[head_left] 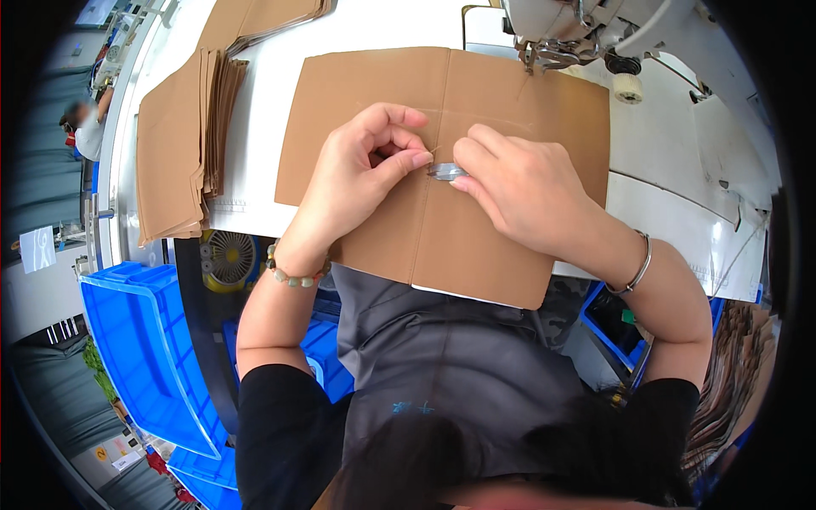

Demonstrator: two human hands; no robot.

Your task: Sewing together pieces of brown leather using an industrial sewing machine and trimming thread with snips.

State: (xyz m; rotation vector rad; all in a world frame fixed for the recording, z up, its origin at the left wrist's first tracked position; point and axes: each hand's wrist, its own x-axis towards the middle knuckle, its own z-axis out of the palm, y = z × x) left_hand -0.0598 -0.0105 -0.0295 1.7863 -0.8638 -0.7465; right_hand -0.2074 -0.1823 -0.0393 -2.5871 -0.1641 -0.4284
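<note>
Over the seamed brown panel, left fingers pinch closed, probably tensioning thread; right fingers wrap metal snips

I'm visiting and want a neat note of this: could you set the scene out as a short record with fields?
Place: white table beside a sewing machine
Main thing: large brown sheet with a seam down its middle, its near edge past the table edge
Left hand's grip: fingertips drawn in near the seam; anything pinched is too small to tell
Right hand's grip: closed on a small metal tool, tip near the seam
Left side: brown pieces stacked on the table; blue bin lower down
</note>
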